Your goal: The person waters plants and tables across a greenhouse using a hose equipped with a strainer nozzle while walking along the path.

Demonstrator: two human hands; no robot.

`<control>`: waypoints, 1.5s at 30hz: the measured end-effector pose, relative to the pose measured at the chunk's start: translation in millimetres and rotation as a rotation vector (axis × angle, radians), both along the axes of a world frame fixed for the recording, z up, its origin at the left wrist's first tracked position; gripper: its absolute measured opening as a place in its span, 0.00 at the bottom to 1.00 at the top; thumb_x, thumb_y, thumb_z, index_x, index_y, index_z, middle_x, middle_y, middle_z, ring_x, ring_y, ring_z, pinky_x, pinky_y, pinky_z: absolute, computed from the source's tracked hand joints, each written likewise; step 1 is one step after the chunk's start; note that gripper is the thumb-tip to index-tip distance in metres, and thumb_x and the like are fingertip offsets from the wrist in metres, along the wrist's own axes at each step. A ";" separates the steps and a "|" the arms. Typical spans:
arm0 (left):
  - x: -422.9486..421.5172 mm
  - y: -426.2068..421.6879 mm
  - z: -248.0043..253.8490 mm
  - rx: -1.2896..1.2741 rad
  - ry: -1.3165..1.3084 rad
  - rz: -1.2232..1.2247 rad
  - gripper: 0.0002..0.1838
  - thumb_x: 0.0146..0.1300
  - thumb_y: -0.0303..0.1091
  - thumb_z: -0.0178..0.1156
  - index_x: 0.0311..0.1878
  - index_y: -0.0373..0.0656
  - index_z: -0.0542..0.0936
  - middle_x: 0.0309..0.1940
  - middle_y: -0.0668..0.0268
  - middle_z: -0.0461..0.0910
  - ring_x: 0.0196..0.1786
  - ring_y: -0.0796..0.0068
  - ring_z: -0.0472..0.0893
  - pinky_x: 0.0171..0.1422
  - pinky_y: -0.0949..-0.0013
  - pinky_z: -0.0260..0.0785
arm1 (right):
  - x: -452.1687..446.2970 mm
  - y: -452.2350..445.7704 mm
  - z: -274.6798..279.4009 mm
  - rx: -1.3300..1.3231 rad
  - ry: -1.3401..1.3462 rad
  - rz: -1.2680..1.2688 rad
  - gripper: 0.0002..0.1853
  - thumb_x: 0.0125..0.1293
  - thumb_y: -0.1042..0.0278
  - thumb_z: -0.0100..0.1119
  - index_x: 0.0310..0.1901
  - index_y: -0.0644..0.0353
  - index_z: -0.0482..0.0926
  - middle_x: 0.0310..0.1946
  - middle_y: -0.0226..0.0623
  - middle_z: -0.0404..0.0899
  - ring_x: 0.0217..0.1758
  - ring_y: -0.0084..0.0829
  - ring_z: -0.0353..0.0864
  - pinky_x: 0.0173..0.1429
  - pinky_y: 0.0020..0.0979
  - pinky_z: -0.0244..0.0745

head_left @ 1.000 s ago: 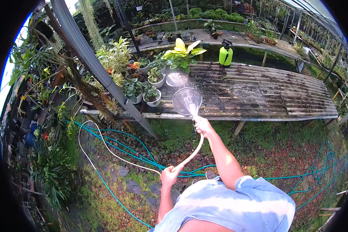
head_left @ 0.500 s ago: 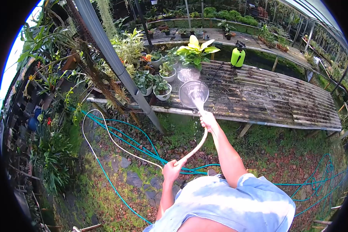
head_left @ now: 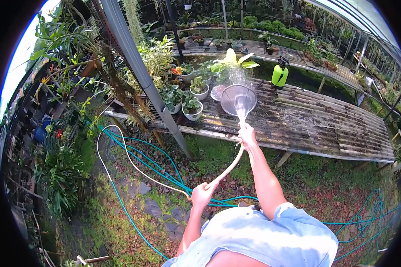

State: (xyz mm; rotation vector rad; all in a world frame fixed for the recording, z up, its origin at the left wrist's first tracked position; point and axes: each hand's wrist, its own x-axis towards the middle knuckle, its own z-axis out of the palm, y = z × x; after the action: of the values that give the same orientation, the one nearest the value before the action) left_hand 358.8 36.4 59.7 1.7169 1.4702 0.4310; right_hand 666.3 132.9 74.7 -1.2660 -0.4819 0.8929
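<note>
Right hand (head_left: pixel 247 135) holding the spray head (head_left: pixel 239 100) over the slatted tabletop (head_left: pixel 316 124).
The right hand is gripping the head's neck with closed fingers; the left hand (head_left: pixel 202 195), lower left of it, is clasping the pale hose (head_left: pixel 229 168). Beyond the right hand, water is reaching the yellow-green plant (head_left: pixel 231 57); white pots (head_left: pixel 194 115) are standing ahead-left.

Bench (head_left: pixel 316 124): wood-like slats, rough, weathered, matt
Spray head (head_left: pixel 239 100) above bench: smooth rim, material unclear
Pale hose (head_left: pixel 230 168) in front of bench: smooth, rubbery or plastic
Green sprayer (head_left: pixel 279 75) at bench's far edge: smooth plastic
White pot (head_left: pixel 194 115) on bench: smooth, plastic-looking
Shirt (head_left: pixel 272 236) in front of bench: soft matt cloth
</note>
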 end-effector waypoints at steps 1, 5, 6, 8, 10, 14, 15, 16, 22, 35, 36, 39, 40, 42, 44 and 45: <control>2.3 -0.3 2.1 -0.001 0.006 -0.002 0.34 0.55 0.67 0.64 0.21 0.40 0.76 0.15 0.60 0.75 0.22 0.64 0.76 0.31 0.59 0.66 | 2.1 -0.1 0.4 0.000 0.008 -0.003 0.09 0.74 0.74 0.46 0.52 0.63 0.74 0.19 0.23 0.64 0.14 0.16 0.62 0.16 0.22 0.59; 10.0 -2.9 5.8 -0.024 0.024 0.006 0.33 0.56 0.66 0.65 0.20 0.41 0.74 0.15 0.66 0.72 0.22 0.73 0.72 0.30 0.63 0.62 | 6.3 -2.9 7.9 -0.019 0.045 -0.013 0.10 0.74 0.74 0.46 0.52 0.61 0.74 0.19 0.24 0.64 0.14 0.16 0.62 0.15 0.22 0.58; 11.5 -3.6 6.3 -0.031 0.025 0.007 0.33 0.56 0.66 0.65 0.20 0.41 0.74 0.15 0.66 0.72 0.22 0.73 0.72 0.30 0.63 0.62 | 6.9 -3.6 9.3 -0.022 0.043 -0.012 0.10 0.74 0.74 0.46 0.52 0.62 0.74 0.19 0.24 0.65 0.14 0.16 0.62 0.15 0.22 0.57; 14.4 -5.2 7.4 -0.042 0.026 0.005 0.33 0.56 0.67 0.65 0.20 0.41 0.74 0.15 0.66 0.73 0.22 0.73 0.72 0.30 0.63 0.62 | 9.5 -3.3 12.9 -0.036 0.016 -0.012 0.11 0.74 0.73 0.46 0.53 0.61 0.74 0.19 0.24 0.66 0.14 0.15 0.62 0.15 0.21 0.56; 18.1 -5.8 4.5 -0.026 0.023 0.012 0.33 0.56 0.67 0.64 0.20 0.42 0.75 0.15 0.66 0.73 0.22 0.72 0.72 0.30 0.63 0.62 | 11.0 -3.2 16.4 -0.061 -0.030 -0.010 0.11 0.75 0.73 0.46 0.53 0.60 0.74 0.19 0.24 0.66 0.13 0.15 0.61 0.14 0.22 0.56; 25.2 -8.9 6.7 -0.016 0.039 0.038 0.33 0.56 0.67 0.64 0.20 0.42 0.75 0.15 0.66 0.73 0.22 0.72 0.72 0.30 0.63 0.62 | 17.8 0.2 14.0 0.005 0.008 -0.012 0.10 0.76 0.71 0.46 0.54 0.59 0.74 0.19 0.24 0.65 0.13 0.15 0.60 0.14 0.22 0.55; 27.0 -9.6 7.6 -0.016 0.039 0.044 0.33 0.56 0.67 0.64 0.20 0.42 0.76 0.15 0.66 0.73 0.22 0.72 0.72 0.30 0.63 0.62 | 19.1 0.6 15.5 0.016 0.020 -0.021 0.10 0.76 0.71 0.45 0.54 0.59 0.74 0.19 0.24 0.65 0.13 0.15 0.60 0.14 0.22 0.54; 28.6 -9.8 8.6 -0.016 0.040 0.050 0.33 0.56 0.67 0.64 0.20 0.42 0.76 0.15 0.66 0.73 0.22 0.72 0.72 0.30 0.63 0.62 | 19.9 1.1 16.8 0.027 0.033 -0.030 0.10 0.76 0.71 0.45 0.54 0.59 0.74 0.19 0.24 0.64 0.13 0.15 0.60 0.14 0.22 0.54; 39.9 -12.7 4.4 -0.026 0.027 0.042 0.32 0.57 0.65 0.65 0.21 0.42 0.76 0.15 0.67 0.73 0.22 0.75 0.72 0.29 0.64 0.62 | 26.6 0.5 22.5 0.011 0.005 0.021 0.10 0.76 0.71 0.45 0.54 0.60 0.74 0.19 0.24 0.64 0.14 0.15 0.60 0.15 0.21 0.54; 47.0 -12.7 0.8 -0.014 0.023 0.073 0.33 0.56 0.66 0.65 0.21 0.41 0.74 0.15 0.62 0.73 0.21 0.70 0.73 0.30 0.61 0.65 | 35.5 0.3 9.0 0.009 0.064 -0.004 0.11 0.74 0.76 0.45 0.54 0.60 0.74 0.19 0.24 0.65 0.13 0.15 0.61 0.14 0.21 0.54; 48.2 -13.3 1.1 -0.012 0.024 0.072 0.33 0.56 0.66 0.66 0.21 0.40 0.74 0.15 0.62 0.73 0.21 0.70 0.73 0.30 0.61 0.65 | 36.8 0.9 8.4 0.020 0.068 -0.012 0.11 0.74 0.75 0.46 0.54 0.60 0.74 0.19 0.24 0.65 0.13 0.15 0.61 0.14 0.21 0.54; 52.2 -13.2 1.1 -0.011 0.013 0.074 0.33 0.56 0.66 0.66 0.20 0.40 0.74 0.14 0.62 0.73 0.21 0.71 0.73 0.30 0.61 0.65 | 41.5 0.5 5.8 0.040 0.087 -0.039 0.10 0.75 0.73 0.46 0.53 0.60 0.74 0.18 0.23 0.64 0.13 0.15 0.60 0.14 0.21 0.53; 53.1 -12.7 1.1 -0.004 0.015 0.071 0.33 0.56 0.66 0.66 0.20 0.40 0.74 0.14 0.62 0.73 0.21 0.71 0.72 0.30 0.61 0.65 | 43.6 0.8 5.8 0.040 0.097 -0.047 0.09 0.76 0.72 0.46 0.52 0.59 0.74 0.18 0.23 0.63 0.12 0.15 0.60 0.14 0.21 0.53; 55.6 -11.1 0.4 0.009 0.018 0.064 0.33 0.56 0.66 0.66 0.20 0.40 0.74 0.14 0.62 0.73 0.21 0.71 0.72 0.30 0.61 0.65 | 46.6 0.6 6.4 0.031 0.098 -0.054 0.09 0.76 0.69 0.46 0.52 0.59 0.74 0.18 0.23 0.63 0.12 0.15 0.60 0.14 0.21 0.52; 57.8 -10.0 -1.0 0.009 0.021 0.057 0.33 0.57 0.65 0.66 0.20 0.40 0.73 0.14 0.62 0.73 0.21 0.71 0.72 0.31 0.61 0.65 | 47.6 -0.2 7.3 0.009 0.083 -0.052 0.09 0.77 0.67 0.47 0.51 0.59 0.74 0.18 0.23 0.63 0.13 0.15 0.60 0.14 0.21 0.52; 58.7 -9.7 -2.2 0.008 0.023 0.053 0.33 0.57 0.65 0.65 0.20 0.40 0.73 0.15 0.63 0.73 0.22 0.72 0.72 0.31 0.61 0.65 | 49.0 -0.1 5.8 0.004 0.086 -0.046 0.10 0.77 0.67 0.47 0.52 0.59 0.74 0.18 0.23 0.63 0.13 0.15 0.60 0.14 0.21 0.52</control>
State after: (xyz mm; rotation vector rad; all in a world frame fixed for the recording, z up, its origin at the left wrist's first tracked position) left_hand 417.5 26.7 57.4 1.6975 1.5350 0.4468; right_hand 715.3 132.8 80.5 -1.2250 -0.3849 0.9039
